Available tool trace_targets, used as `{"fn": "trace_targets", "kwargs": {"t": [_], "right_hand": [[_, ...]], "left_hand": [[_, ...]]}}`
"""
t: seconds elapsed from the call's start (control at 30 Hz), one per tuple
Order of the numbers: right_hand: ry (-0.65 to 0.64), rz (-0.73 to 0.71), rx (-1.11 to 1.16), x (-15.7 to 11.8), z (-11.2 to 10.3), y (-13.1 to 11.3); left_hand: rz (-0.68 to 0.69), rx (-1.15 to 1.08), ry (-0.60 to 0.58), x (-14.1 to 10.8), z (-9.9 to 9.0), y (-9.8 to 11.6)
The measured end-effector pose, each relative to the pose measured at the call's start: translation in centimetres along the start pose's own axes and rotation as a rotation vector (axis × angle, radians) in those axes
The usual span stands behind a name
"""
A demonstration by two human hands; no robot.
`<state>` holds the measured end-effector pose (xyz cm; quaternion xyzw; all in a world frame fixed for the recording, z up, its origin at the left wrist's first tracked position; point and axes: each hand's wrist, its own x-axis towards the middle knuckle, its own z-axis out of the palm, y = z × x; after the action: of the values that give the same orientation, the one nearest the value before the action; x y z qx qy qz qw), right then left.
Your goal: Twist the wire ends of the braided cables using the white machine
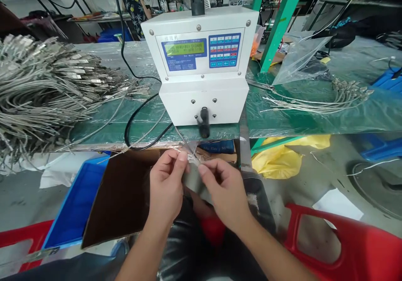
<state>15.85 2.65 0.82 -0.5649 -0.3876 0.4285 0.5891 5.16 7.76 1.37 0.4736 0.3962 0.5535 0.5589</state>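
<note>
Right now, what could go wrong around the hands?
1. The left hand and right hand pinch a thin braided cable and a grey strip close together. The cable runs up past the machine's black lever and might snag there.
2. A black cord loops near the table edge just above the hands, so a sudden pull could catch it.
3. The big cable heap droops over the table edge and could slide off.

Grey strip (196, 182) you are holding: matt, material unclear. Cable bundle (47, 92): dull braided metal, rough. Machine housing (179, 107): white painted metal, smooth. Bench cover (125, 124): glossy clear plastic film. Crate (75, 201): smooth blue plastic. Stool (351, 247): glossy red plastic.
</note>
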Motion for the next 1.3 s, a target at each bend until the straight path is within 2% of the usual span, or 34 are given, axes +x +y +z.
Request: {"fn": "trace_targets", "kwargs": {"t": [0.17, 0.27, 0.33, 0.5, 0.7, 0.8, 0.87, 0.93, 1.1, 1.2, 1.3], "right_hand": [[-0.157, 0.027, -0.061, -2.9, 1.4, 0.4], [-0.204, -0.065, -0.161, -4.1, 1.6, 1.0], [-0.230, -0.135, -0.215, -4.3, 1.5, 1.3], [-0.276, -0.147, -0.236, -4.5, 0.9, 1.5], [-0.248, -0.053, -0.176, -4.6, -0.4, 1.2], [-0.087, 0.021, -0.094, -2.6, -1.7, 0.7], [0.037, 0.086, 0.012, -0.1, -2.4, 0.1], [0.068, 0.116, 0.090, 3.2, -2.8, -0.7], [-0.101, 0.298, 0.239, 10.4, -2.4, -2.5], [-0.178, 0.396, 0.306, 12.3, -2.0, -3.2], [-0.199, 0.456, 0.350, 13.0, -1.7, -3.5]], "left_hand": [[-0.041, 0.028, 0.056, -3.3, -3.4, 1.1], [-0.094, 0.035, 0.088, -5.2, -5.2, 1.2], [-0.145, 0.028, 0.068, -6.0, -5.9, 1.0], [-0.281, 0.002, -0.080, -7.1, -5.5, 0.2], [-0.289, 0.000, -0.081, -6.6, -4.1, -0.4], [-0.261, 0.029, -0.070, -5.6, -3.7, -0.3], [-0.262, 0.021, -0.070, -4.8, -3.4, 0.0], [-0.266, -0.019, -0.072, -4.0, -2.8, 0.4], [-0.248, -0.089, -0.082, -2.6, -1.6, 1.0], [-0.242, -0.079, -0.107, -2.1, -1.4, 0.7], [-0.232, -0.070, -0.122, -1.6, -1.3, 0.3]]}}
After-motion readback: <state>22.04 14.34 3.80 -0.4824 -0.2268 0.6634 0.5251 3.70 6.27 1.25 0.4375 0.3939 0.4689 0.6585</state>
